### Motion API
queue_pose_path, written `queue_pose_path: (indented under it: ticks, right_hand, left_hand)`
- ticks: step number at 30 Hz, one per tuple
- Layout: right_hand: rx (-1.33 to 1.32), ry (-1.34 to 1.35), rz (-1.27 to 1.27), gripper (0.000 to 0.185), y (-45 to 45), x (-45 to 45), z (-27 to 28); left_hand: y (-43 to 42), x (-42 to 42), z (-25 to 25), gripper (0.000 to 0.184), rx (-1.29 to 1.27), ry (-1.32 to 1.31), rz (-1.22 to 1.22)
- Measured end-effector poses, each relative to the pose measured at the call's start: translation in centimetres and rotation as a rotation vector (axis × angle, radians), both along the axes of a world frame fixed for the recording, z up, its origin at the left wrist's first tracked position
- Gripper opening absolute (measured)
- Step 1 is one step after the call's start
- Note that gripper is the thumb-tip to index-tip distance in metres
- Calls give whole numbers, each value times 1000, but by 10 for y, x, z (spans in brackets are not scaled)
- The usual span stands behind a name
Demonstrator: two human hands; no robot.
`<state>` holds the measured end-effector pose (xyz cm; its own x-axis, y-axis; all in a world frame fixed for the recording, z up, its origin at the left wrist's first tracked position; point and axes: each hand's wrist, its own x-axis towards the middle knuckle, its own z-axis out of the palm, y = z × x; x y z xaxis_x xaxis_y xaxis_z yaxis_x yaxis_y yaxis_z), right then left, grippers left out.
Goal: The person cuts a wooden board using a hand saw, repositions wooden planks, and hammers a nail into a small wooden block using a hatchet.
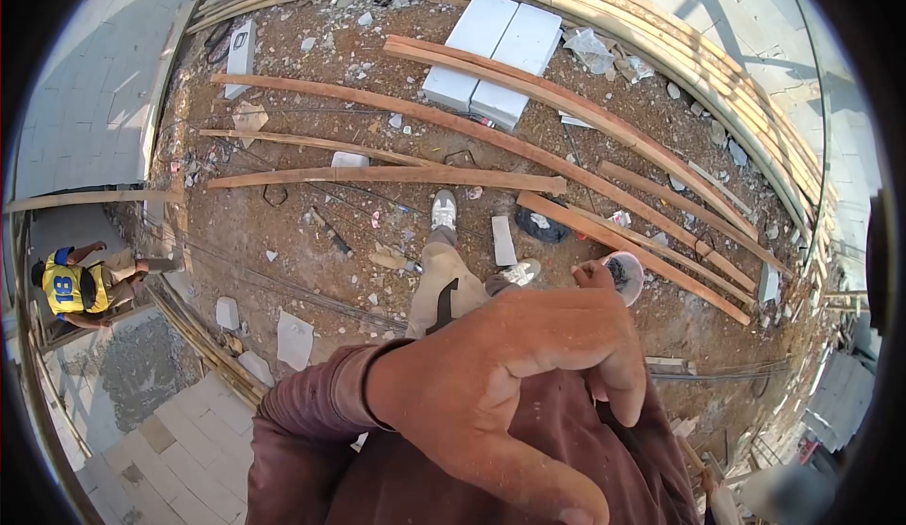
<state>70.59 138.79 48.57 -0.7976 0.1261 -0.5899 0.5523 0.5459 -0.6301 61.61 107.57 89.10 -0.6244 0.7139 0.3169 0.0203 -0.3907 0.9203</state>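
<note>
My left hand [510, 383] is close to the camera, reaching across from the left in a maroon sleeve [307, 407]. Its fingers bend downward and the thumb stands apart from them; nothing shows in the gap. Beyond it, my right hand [593, 276] is mostly hidden, with a few fingers closed at the rim of a pale pink cup [634, 289]. Small dark pieces lie inside the cup, too small to name. Below the cup runs a reddish wooden beam [651, 268] on the ground.
Several long wooden beams [377, 176] lie across rubble-strewn dirt. White blocks [514, 39] are stacked at the back, near bamboo poles [651, 10]. My shoes [444, 211] stand between beams and debris. A person in a yellow vest [75, 284] is at the left.
</note>
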Motion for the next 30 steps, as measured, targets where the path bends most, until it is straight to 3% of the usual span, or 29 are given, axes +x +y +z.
queue_pose_path:
  ticks: [1, 2, 4, 5, 7, 10, 12, 15, 17, 21, 25, 30]
  right_hand:
    - [2, 31, 28, 35, -4, 4, -4]
    - [8, 26, 51, 33, -4, 15, -16]
    - [57, -13, 85, 32, -2, 41, -29]
    - [98, -50, 100, 34, -3, 54, -29]
    - [106, -148, 80, 36, 1, 81, -30]
    - [105, -299, 16, 38, 14, 136, -53]
    - [241, -360, 45, 38, 23, 170, -78]
    - [117, -407, -101, 38, 2, 162, -43]
    - [121, -390, -138, 31, -7, 163, -50]
    - [10, -276, -79, 27, -64, 113, -80]
    - [-141, -232, -79, 27, -151, 18, -46]
    - [-192, -175, -8, 24, -237, -51, -30]
  left_hand:
    - [-5, 9, -21, 54, -162, -70, 109]
    - [-10, 21, -50, 38, -338, -224, 225]
    - [-35, 48, -131, 40, -910, -180, 424]
    - [-58, 73, -183, 52, -1187, -20, 472]
    - [-113, 123, -263, 73, -1517, -22, 361]
    - [-149, 136, -293, 87, -1490, -462, 251]
    - [-168, 132, -320, 87, -1455, -523, 221]
    - [-185, 114, -354, 83, -1420, -560, 202]
    - [-197, 106, -377, 80, -1363, -588, 269]
    - [-230, 89, -414, 68, -1238, -783, 477]
    - [-287, 106, -459, 57, -1198, -926, 609]
    - [-365, 126, -449, 44, -1237, -939, 739]
